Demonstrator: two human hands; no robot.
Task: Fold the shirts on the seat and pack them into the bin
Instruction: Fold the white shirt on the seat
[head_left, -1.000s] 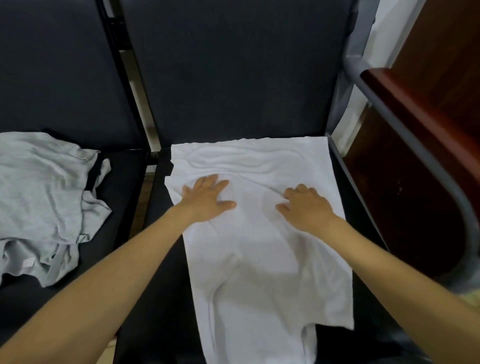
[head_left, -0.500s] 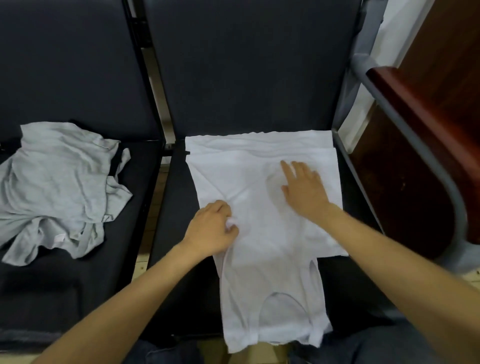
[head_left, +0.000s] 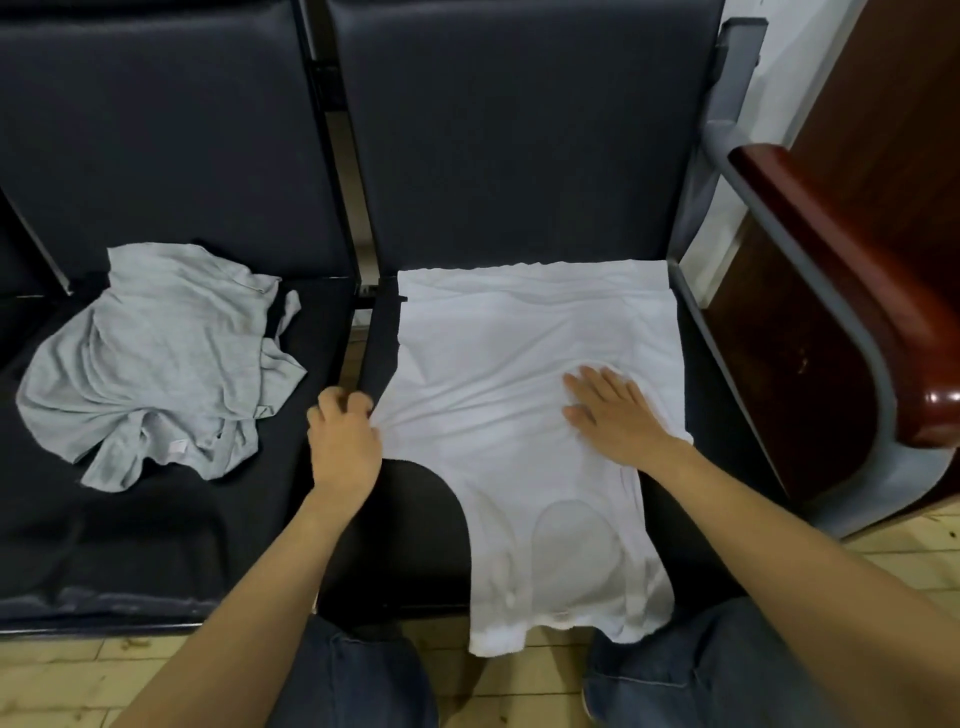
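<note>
On shirt (head_left: 519, 353), left hand (head_left: 345, 444) pinches, right hand (head_left: 618, 415) flat.

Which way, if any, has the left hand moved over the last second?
Yes. The left hand has slid leftward, from flat on the white shirt to the seat's left edge, where it grips the shirt's side.
</note>
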